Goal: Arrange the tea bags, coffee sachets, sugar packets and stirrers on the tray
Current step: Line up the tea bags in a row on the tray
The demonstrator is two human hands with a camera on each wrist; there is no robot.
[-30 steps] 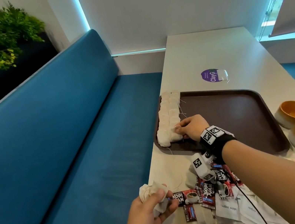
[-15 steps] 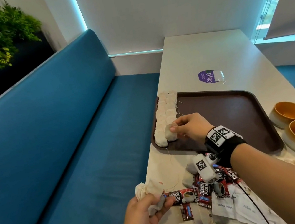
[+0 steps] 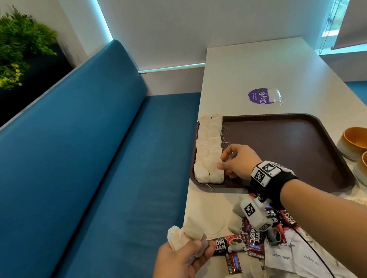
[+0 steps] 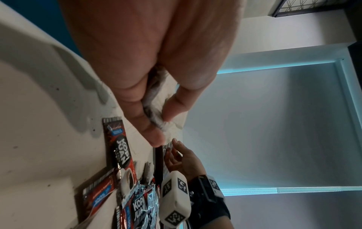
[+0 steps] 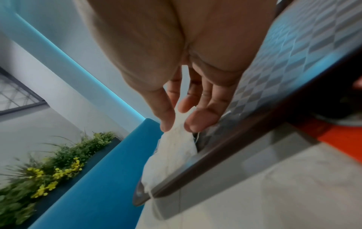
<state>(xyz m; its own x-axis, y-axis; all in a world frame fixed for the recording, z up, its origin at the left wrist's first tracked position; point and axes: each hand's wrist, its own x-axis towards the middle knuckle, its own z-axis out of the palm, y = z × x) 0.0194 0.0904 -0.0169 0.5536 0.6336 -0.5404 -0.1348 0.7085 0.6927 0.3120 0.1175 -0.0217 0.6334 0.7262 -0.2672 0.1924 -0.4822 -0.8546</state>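
Since half a second ago the right hand has set its tea bag flat at the row's 6 o'clock end on the tray; its fingers now lie loosely spread, touching it. At 7 o'clock, over the tabletop edge, the left hand still pinches a bunch of tea bags.

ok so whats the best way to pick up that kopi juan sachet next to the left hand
Pinch the sachet by its short end near the left hand, coming from the bench side. It lies flat on the table, so slide that end over the table edge to get a finger under; its far end sits among the other sachets.
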